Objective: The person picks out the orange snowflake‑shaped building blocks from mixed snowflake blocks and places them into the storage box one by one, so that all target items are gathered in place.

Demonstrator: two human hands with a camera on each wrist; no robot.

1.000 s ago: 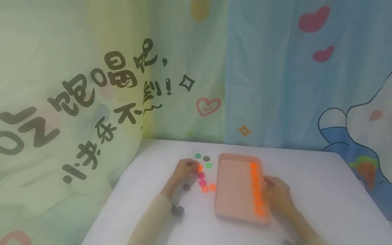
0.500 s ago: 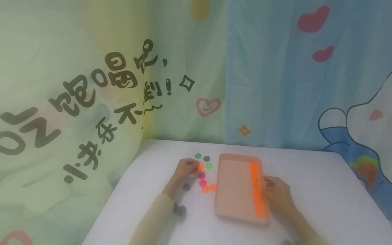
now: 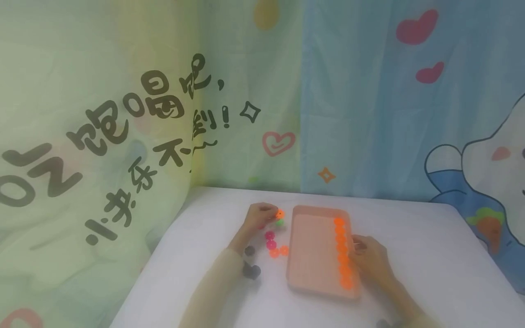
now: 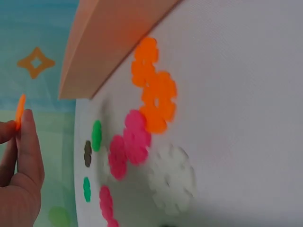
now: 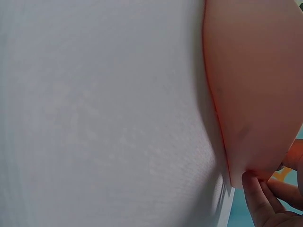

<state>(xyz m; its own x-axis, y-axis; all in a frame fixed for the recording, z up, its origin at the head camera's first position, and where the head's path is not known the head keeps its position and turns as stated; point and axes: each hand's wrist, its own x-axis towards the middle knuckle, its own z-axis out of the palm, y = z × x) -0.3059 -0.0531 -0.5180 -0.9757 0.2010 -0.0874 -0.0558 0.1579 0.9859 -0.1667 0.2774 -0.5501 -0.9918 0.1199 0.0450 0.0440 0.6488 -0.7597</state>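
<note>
My left hand (image 3: 258,216) is raised over the table, left of the tray. Between its thumb and fingers it pinches an orange flower-shaped disc (image 4: 21,111). Below lie pink discs (image 3: 270,235), orange discs (image 4: 158,101) and a green disc (image 3: 280,222). The peach tray (image 3: 311,255) carries a row of orange discs (image 3: 342,248) along its right side. My right hand (image 3: 371,255) holds that right edge, and in the right wrist view its fingers (image 5: 255,196) press the outer wall while another digit reaches over the rim.
A white disc (image 4: 171,179) lies near the pink ones in the left wrist view, with a dark disc (image 4: 87,153) and a teal disc (image 4: 86,189) farther off. Printed curtains (image 3: 369,114) hang behind the white table (image 3: 430,255).
My left hand has lifted the orange disc from beside the pink ones and moved it up and right, toward the tray's far left corner. The right hand and tray stay nearly still.
</note>
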